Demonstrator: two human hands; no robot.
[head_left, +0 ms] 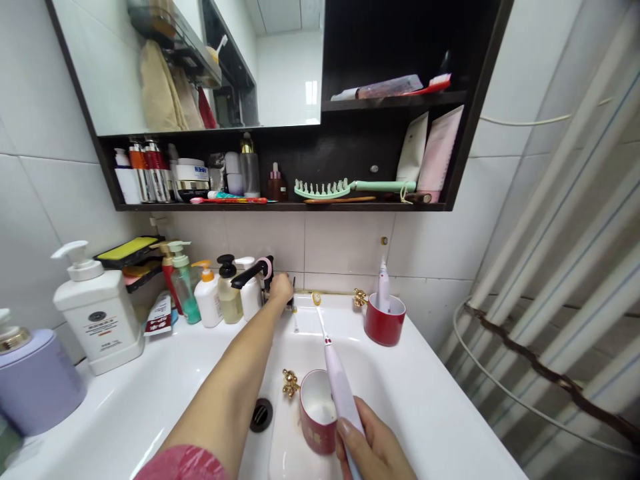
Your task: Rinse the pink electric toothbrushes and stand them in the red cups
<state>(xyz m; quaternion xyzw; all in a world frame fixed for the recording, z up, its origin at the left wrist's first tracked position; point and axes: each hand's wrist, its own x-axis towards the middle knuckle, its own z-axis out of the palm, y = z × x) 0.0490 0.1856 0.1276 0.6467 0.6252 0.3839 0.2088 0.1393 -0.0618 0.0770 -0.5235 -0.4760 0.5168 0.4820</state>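
My right hand (pixel 367 443) is closed around the handle of a pale lilac electric toothbrush (pixel 341 380), whose head points up and away over the sink. Below it, a dark red cup (pixel 318 430) with a white inside and a gold beaded handle stands in the white sink (pixel 370 373); the toothbrush hides part of its rim. My left arm stretches across the sink to the black faucet (pixel 256 272), which carries a pink ring. At the faucet's right side, my left hand (pixel 283 288) is curled against it, most fingers out of sight.
A second red cup (pixel 385 325) holding another electric toothbrush (pixel 383 290) stands on the back right rim. Several pump bottles line the left, including a large white one (pixel 97 320). Overhead hangs a dark shelf (pixel 285 207) with a green hairbrush (pixel 323 189). White pipes (pixel 550 233) run along the right.
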